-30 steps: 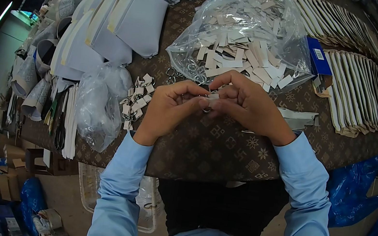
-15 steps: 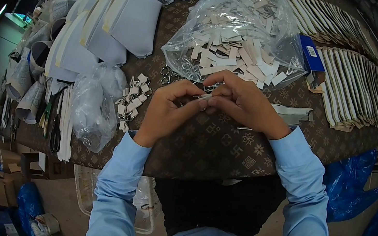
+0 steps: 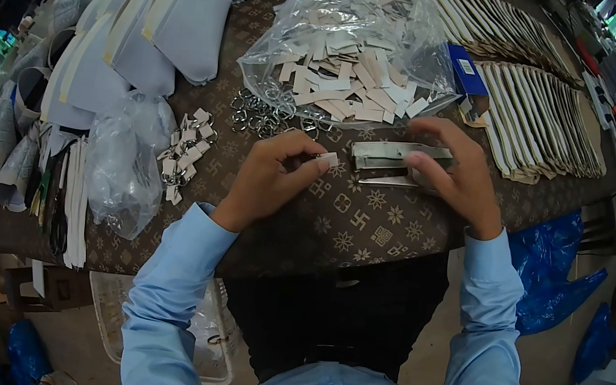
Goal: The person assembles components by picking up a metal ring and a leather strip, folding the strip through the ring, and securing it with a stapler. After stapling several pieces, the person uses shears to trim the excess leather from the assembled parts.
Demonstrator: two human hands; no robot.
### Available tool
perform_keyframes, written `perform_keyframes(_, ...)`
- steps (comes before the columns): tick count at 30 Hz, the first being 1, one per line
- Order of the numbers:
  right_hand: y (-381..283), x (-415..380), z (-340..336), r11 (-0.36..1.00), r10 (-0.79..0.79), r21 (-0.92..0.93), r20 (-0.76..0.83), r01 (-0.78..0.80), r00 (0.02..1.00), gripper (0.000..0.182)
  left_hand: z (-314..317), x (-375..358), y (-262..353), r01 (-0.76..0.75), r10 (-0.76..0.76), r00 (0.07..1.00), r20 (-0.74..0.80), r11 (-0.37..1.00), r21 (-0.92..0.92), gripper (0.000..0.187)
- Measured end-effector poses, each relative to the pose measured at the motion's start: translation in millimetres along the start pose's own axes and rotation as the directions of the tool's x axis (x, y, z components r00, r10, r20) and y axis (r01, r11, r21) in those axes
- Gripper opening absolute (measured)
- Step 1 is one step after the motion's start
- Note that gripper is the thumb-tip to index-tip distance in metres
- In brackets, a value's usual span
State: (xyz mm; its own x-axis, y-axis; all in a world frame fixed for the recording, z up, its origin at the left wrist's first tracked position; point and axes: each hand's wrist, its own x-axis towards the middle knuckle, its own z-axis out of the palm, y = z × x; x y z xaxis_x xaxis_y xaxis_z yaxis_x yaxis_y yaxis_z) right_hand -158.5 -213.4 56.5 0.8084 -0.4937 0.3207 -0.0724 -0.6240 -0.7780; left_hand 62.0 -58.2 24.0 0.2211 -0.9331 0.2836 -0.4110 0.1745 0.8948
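Observation:
My left hand [image 3: 272, 175] pinches a small pale folded tab [image 3: 328, 160] between thumb and fingertips. To its right, my right hand [image 3: 460, 175] is at a metal stapler [image 3: 389, 157], thumb on its top and fingers curved over the back end. The stapler lies on the patterned brown cloth, its front end towards the left hand. Behind the left hand is a heap of metal rings [image 3: 260, 115]. A clear plastic bag [image 3: 280, 33] full of pale strips [image 3: 364, 81] sits behind both hands. Left of the left hand lies a pile of tabs with rings [image 3: 188, 151].
Grey padded pieces [image 3: 190, 23] line the back left, beside a crumpled clear bag [image 3: 122, 157]. Stacked pale-edged pieces [image 3: 541, 124] and a blue box [image 3: 466, 69] are at the right. A white basket [image 3: 107, 314] stands below the table edge.
My hands have parted. The left keeps the small tab, while the right has moved right onto the stapler. The whole view has shifted, with the table items now further left.

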Motion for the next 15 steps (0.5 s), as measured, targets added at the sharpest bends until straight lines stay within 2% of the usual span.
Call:
perform_keyframes(1,10.5,-11.6,-9.5,0.96,-0.025,-0.279,-0.009,0.021,1.0,0.045,4.0,-0.1,-3.1,-0.063,0.064,0.998,-0.018,0.997,0.053,0.012)
perform_keyframes(2,20.5,-22.8,-16.3,0.845,-0.049,-0.533,-0.003,0.04,0.999,0.055,9.0,-1.4,-6.1,-0.119,0.123,0.992,-0.034,0.987,0.106,0.011)
perform_keyframes(3,24.7,-30.6,-18.3,0.83,0.104,-0.554,0.034,-0.068,0.994,0.073,13.8,-2.7,-7.9,-0.112,0.115,0.993,-0.031,0.99,0.089,0.011)
perform_keyframes(4,29.0,-36.5,-16.0,0.826,0.119,-0.558,0.037,-0.079,0.992,0.073,18.0,-3.2,-9.0,-0.163,0.169,0.985,-0.028,0.972,0.167,0.01)
perform_keyframes(5,31.9,-40.5,-12.1,0.784,0.032,-0.621,0.031,-0.006,0.999,0.076,22.1,-3.2,-10.1,-0.212,0.224,0.974,-0.022,0.946,0.247,0.009)
perform_keyframes(6,31.9,-42.6,-8.3,0.733,-0.058,-0.677,0.031,0.064,0.998,0.079,25.4,-3.6,-11.2,-0.206,0.216,0.976,-0.018,0.949,0.24,0.009)
perform_keyframes(7,30.5,-43.2,-7.1,0.738,-0.051,-0.672,0.03,0.058,0.998,0.079,27.2,-3.5,-11.9,-0.255,0.27,0.963,-0.008,0.918,0.303,0.01)
perform_keyframes(9,26.5,-40.1,-5.8,0.55,-0.083,-0.828,0.077,0.11,0.994,0.084,27.8,-3.1,-12.3,-0.302,0.319,0.948,0.015,0.878,0.373,0.01)
perform_keyframes(11,28.7,-37.6,-1.6,0.574,-0.097,-0.809,0.081,0.122,0.992,0.083,29.7,-3.1,-13.3,-0.327,0.357,0.934,0.015,0.837,0.439,0.011)
perform_keyframes(15,29.6,-32.5,-4.4,0.635,-0.107,-0.76,0.09,0.138,0.99,0.079,31.4,-0.9,-13.1,-0.323,0.35,0.936,0.026,0.832,0.451,0.011)
